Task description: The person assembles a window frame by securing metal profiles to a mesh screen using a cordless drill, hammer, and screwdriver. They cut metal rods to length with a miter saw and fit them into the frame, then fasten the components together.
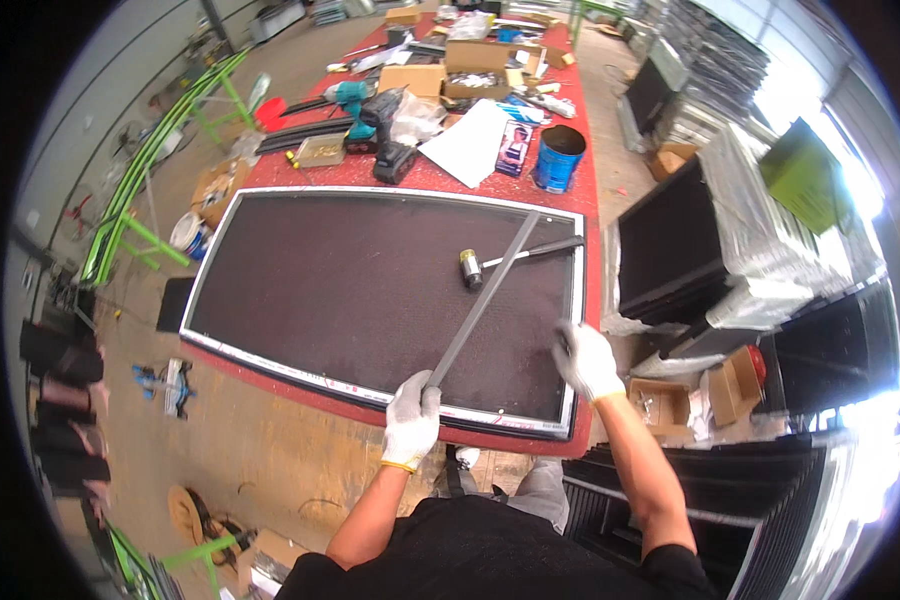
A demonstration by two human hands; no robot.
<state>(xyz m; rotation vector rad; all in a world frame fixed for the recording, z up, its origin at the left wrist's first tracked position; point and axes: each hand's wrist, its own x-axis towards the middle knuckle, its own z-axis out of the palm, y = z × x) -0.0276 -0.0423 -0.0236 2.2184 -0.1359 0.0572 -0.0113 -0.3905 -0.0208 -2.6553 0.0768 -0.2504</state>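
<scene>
My left hand [412,420], in a white work glove with a grey palm, is closed on the near end of a long grey strip [480,305]. The strip slants away to the right over a framed dark mesh screen panel [350,270] with a white-and-black edge. A mallet [475,268] with a black handle and a yellowish face lies on the panel, crossed by the strip in this view. At the panel's right edge is my right hand [588,362], gloved alike, its fingers curled in; whether something small is inside them is hidden.
The panel rests on a red-topped table [370,405]. Beyond it stand a blue tin [560,158], a cordless drill [355,105], another dark power tool [392,140], white paper [470,140] and cardboard boxes [475,75]. Stacked wrapped frames [760,220] rise on the right.
</scene>
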